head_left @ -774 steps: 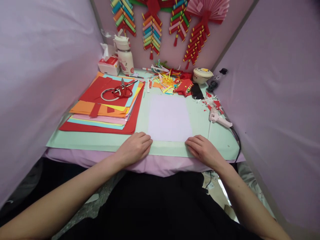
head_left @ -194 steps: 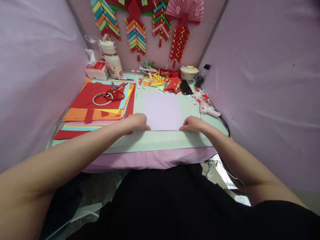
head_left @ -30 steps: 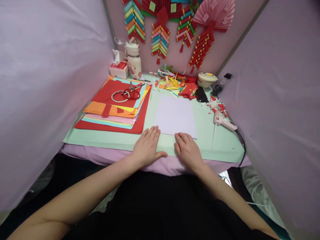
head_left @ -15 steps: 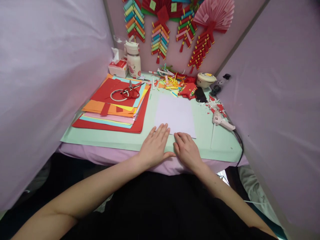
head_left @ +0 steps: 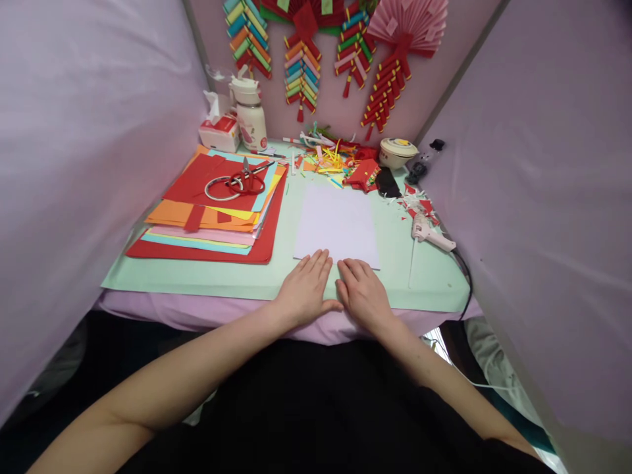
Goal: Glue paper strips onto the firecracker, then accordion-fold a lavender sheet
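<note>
A person's bare hands meet the near edge of a pale lilac sheet of paper (head_left: 338, 220), which lies flat on a mint-green table cover (head_left: 197, 280), between a stack of coloured paper (head_left: 261, 247) and a hot glue gun (head_left: 432, 235); the left hand (head_left: 305, 289) is spread palm down, fingers side by side and thumb apart, clamped on nothing; the right hand (head_left: 363, 293) curls loosely just beside it, with no pinch visible, its fingertips at the same edge, seemingly to keep the paper from sliding or lifting; whether that edge is doubled under the fingers cannot be told.

Red-handled scissors (head_left: 255, 184) and a white ring (head_left: 210, 195), perhaps a tape roll, rest on the stack, probably parked there within reach and off the working spot; the glue gun lies on its side, its cord (head_left: 469, 283) running over the table edge, likely set at the right to keep the cord out of the way; paper scraps (head_left: 333, 158) sit behind the sheet, beside a lidded bowl (head_left: 395, 155), apparently pushed back for elbow room; strings of paper firecrackers (head_left: 302, 72) and a pink pleated fan (head_left: 419, 26) hang on the wall beyond.
</note>
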A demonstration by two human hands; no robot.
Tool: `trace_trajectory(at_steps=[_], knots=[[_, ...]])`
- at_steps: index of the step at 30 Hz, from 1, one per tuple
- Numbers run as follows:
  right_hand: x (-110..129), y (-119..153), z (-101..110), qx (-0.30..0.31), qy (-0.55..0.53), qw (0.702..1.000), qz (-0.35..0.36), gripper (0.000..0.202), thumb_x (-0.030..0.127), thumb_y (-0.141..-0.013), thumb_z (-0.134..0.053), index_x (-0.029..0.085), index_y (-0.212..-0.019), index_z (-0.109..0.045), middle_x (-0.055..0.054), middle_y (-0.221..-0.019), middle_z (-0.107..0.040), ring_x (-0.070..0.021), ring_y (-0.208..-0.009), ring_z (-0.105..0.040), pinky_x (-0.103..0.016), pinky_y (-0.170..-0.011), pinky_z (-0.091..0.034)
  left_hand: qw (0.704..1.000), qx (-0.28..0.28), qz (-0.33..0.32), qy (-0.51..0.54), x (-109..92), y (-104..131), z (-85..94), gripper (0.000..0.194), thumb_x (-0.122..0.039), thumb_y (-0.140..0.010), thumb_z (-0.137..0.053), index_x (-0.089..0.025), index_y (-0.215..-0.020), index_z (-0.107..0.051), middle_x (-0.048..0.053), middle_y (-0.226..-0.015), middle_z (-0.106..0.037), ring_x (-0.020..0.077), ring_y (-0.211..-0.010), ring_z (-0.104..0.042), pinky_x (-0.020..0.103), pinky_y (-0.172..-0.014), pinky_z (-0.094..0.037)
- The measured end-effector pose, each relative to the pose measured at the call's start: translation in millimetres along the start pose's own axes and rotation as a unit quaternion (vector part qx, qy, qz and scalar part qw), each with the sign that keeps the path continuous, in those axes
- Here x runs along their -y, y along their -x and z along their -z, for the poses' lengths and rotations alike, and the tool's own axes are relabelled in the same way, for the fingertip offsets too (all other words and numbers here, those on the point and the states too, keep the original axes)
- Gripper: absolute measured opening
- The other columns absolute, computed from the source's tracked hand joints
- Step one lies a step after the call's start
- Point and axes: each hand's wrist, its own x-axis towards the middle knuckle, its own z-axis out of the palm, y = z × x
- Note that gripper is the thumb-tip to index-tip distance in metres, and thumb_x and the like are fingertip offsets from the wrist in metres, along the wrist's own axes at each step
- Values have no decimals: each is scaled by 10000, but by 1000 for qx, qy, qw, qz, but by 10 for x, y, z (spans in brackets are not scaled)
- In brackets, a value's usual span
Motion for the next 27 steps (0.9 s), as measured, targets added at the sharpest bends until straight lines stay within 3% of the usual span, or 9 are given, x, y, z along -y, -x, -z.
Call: trace_trajectory(at_steps=[10,17,24,27], knots=[[-79,170,73,-5,43,997,-58,412,287,-942,-433,83,-1279,-553,-175,-1199,-603,-295,-1145,-488,-458,-1003,-415,1000,-21,-2,7,10,11,-16,895,-695,-843,-454,-62,-1465,-337,197,-1556,-271,289,-1457,-227,417,-1185,-195],[-256,317,184,-8,98,990,-99,381,286,-947,-422,62,-1210,-583,-181,-1105,-620,-302,-1070,-495,-464,-965,-411,1000,0,5,8,-22,1,55,921,-699,-828,-483,-38,-1455,-348,207,-1552,-272,289,-1456,-230,415,-1188,-194],[-260,291,234,-39,83,991,-102,383,284,-944,-452,67,-1233,-580,-184,-1156,-610,-305,-1096,-496,-477,-975,-422,1000,-2,4,7,-22,2,48,939,-710,-820,-487,-37,-1460,-344,209,-1553,-264,288,-1459,-220,416,-1191,-197],[-200,182,218,-51,41,996,-57,413,271,-947,-442,95,-1310,-530,-178,-1240,-573,-299,-1155,-482,-483,-1002,-418,1000,-8,3,4,-18,8,29,927,-711,-823,-478,-50,-1460,-347,207,-1551,-275,291,-1456,-228,418,-1185,-200]])
